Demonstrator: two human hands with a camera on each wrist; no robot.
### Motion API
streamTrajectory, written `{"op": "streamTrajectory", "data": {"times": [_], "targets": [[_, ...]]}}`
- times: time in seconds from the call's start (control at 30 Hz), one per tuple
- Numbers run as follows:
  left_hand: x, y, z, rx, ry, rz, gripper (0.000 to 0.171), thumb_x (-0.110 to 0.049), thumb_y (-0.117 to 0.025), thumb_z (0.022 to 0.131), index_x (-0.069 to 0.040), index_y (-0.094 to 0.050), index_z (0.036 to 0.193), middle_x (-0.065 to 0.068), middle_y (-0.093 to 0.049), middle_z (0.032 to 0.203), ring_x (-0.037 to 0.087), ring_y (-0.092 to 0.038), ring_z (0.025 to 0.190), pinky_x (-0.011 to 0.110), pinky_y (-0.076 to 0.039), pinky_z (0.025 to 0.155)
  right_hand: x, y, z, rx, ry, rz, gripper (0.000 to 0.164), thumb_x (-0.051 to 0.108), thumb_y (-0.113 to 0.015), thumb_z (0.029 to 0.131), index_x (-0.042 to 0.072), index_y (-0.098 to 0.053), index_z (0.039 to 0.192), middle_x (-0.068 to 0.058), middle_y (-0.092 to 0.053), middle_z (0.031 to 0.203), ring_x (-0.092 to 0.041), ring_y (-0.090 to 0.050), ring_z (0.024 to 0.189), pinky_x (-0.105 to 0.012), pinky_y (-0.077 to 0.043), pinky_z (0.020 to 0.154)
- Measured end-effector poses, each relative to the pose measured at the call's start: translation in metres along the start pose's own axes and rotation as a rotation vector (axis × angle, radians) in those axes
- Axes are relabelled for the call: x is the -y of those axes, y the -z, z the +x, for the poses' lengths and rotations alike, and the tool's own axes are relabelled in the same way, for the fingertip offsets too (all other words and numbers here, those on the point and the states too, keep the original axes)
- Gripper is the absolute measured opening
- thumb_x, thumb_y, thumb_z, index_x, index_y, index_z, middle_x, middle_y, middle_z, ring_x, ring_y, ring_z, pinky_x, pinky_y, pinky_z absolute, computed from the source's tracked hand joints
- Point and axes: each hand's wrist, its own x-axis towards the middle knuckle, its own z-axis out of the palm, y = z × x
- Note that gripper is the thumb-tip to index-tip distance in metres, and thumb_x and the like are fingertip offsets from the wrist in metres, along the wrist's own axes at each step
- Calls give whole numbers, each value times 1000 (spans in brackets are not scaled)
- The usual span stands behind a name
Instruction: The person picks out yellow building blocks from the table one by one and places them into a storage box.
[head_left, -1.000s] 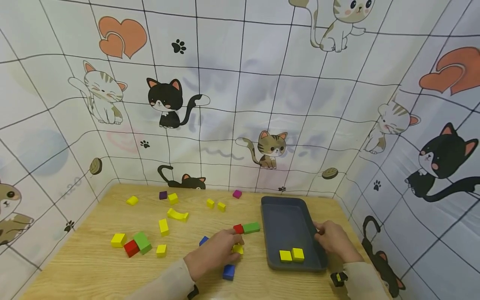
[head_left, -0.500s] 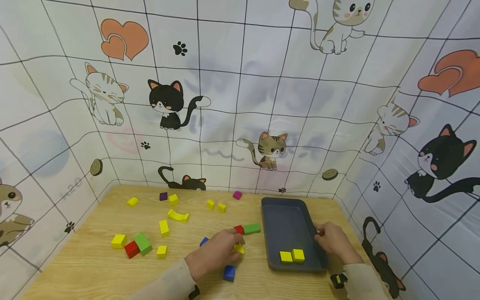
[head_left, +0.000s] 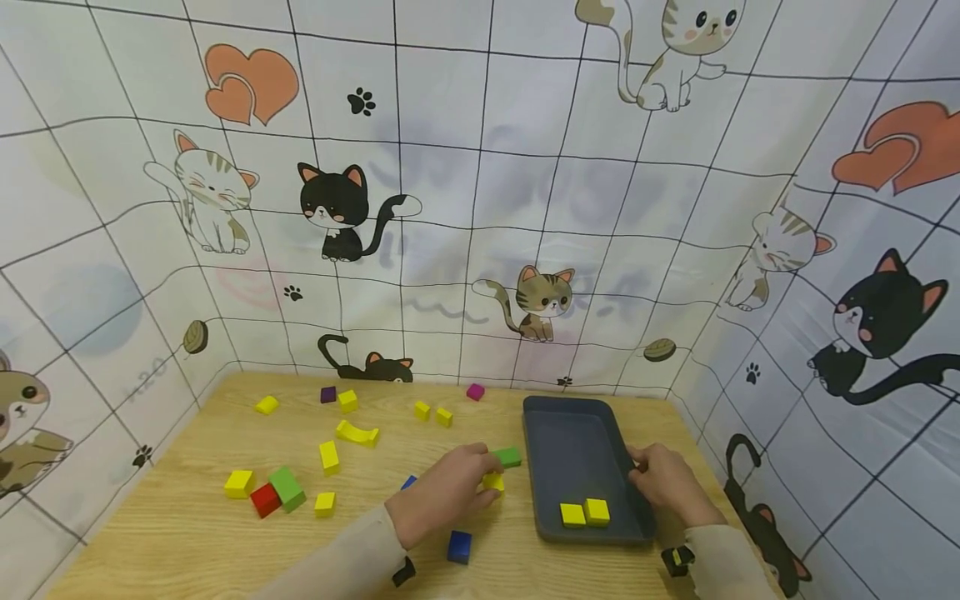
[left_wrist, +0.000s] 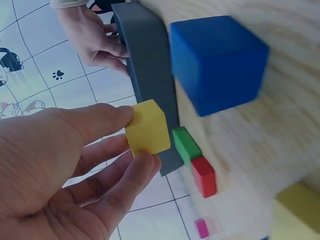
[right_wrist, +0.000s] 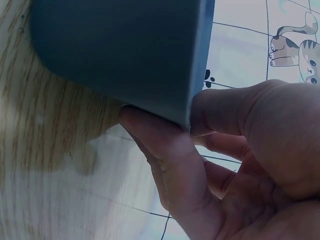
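My left hand (head_left: 442,492) pinches a yellow block (left_wrist: 148,127) between thumb and fingertips, just left of the dark grey tray (head_left: 573,450). In the left wrist view, this block is held up off the wooden table. My right hand (head_left: 667,483) grips the tray's right rim, thumb on one side and fingers on the other, as the right wrist view shows. Two yellow blocks (head_left: 597,512) sit at the tray's near end. A green block (left_wrist: 186,146) and a red block (left_wrist: 204,176) lie together beside the tray, partly behind my left hand in the head view.
A blue block (head_left: 459,547) lies near my left wrist, another peeks out behind that hand. Farther left are several yellow blocks (head_left: 328,457), a red block (head_left: 266,500) and a green block (head_left: 287,488). A magenta block (head_left: 476,392) lies by the cat-print curtain (head_left: 442,183).
My left hand has lifted and moved right toward the tray with the yellow block in its fingers. The right hand and tray have stayed in place.
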Motion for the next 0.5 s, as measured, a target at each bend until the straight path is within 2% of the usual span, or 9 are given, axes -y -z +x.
{"op": "streamTrajectory", "data": {"times": [0.27,0.5], "targets": [[-14,1,24,-61,-5,30,26,-24,-78,90,-11,-71,112,-2,-63,98,1,-52,77,10,-46,67,1,0,2,-9,28,-10,48,3,-64,87,-7,-57,134,-21,-71,101,-17,-51,52,-32,-44,48],[-24,-14,50,-54,25,11,26,-26,-77,91,-14,-70,114,-3,-64,106,3,-56,86,12,-48,75,2,0,-1,12,-9,-10,50,4,-65,88,-5,-54,137,-20,-70,101,-17,-53,53,-32,-45,48]]}}
